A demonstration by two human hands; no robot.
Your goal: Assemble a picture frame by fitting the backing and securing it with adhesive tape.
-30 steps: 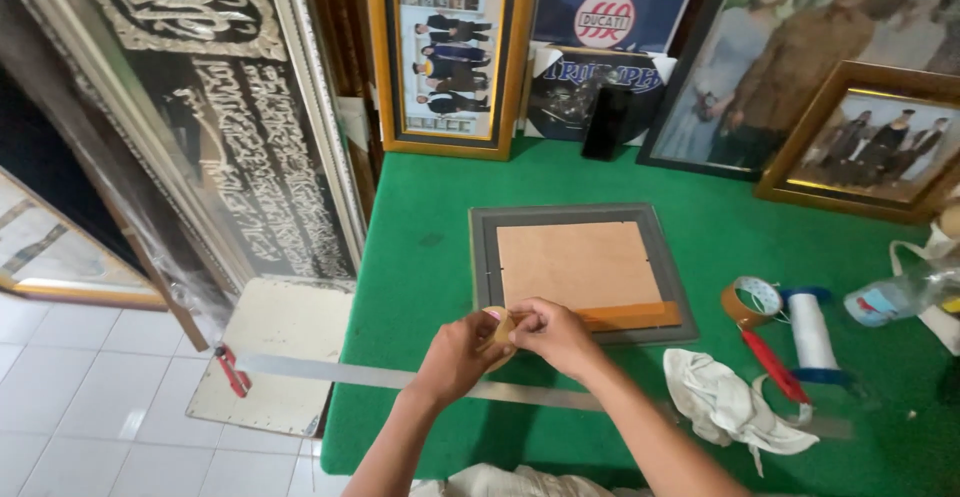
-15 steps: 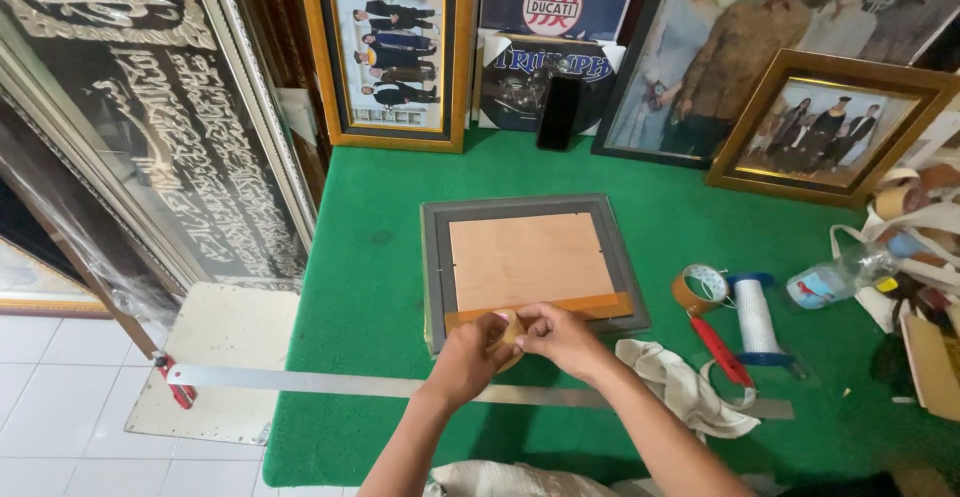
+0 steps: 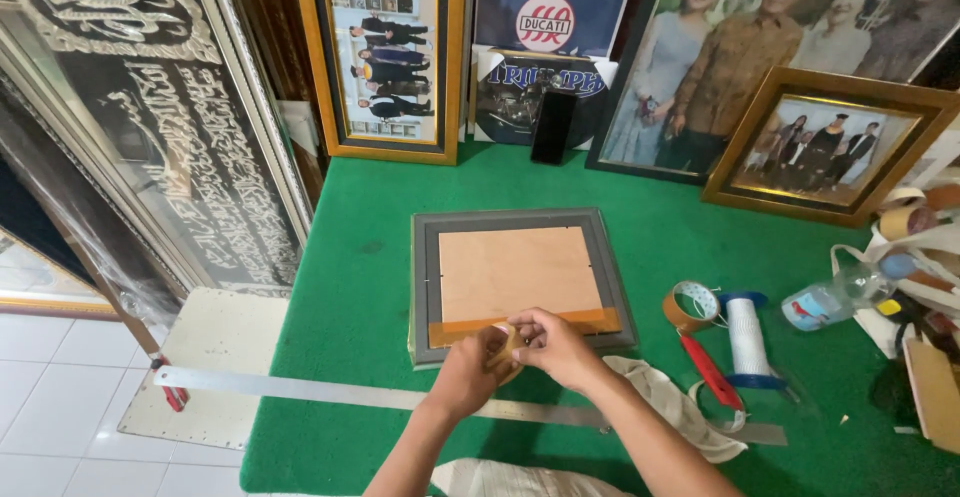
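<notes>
**On the green bench: both hands working a tape roll at the frame's near edge**

Around the hands, in the head view, a grey picture frame [image 3: 520, 282] is lying face down with its brown backing board showing and a strip of brown tape running along its near edge. The left hand [image 3: 468, 372] and right hand [image 3: 556, 347] are meeting just in front of that edge, their fingers closing narrowly together around a small brown tape roll [image 3: 505, 345]. A long steel ruler [image 3: 340, 393] is lying across the bench [image 3: 350, 257] under the forearms, its red-handled end overhanging the left side. To the right, a second tape roll [image 3: 690, 305], a white spool [image 3: 745, 335], a red cutter [image 3: 712, 375], a white cloth [image 3: 670, 407] and a plastic bottle [image 3: 830, 302] are sitting near one another. Framed photographs are leaning along the back wall, and a large framed calligraphy panel [image 3: 140, 107] is standing at the left over white floor tiles.

Compared with half a second ago, the hands are sitting at the same spot on the frame's near edge, and the ruler is lying in the same line.
</notes>
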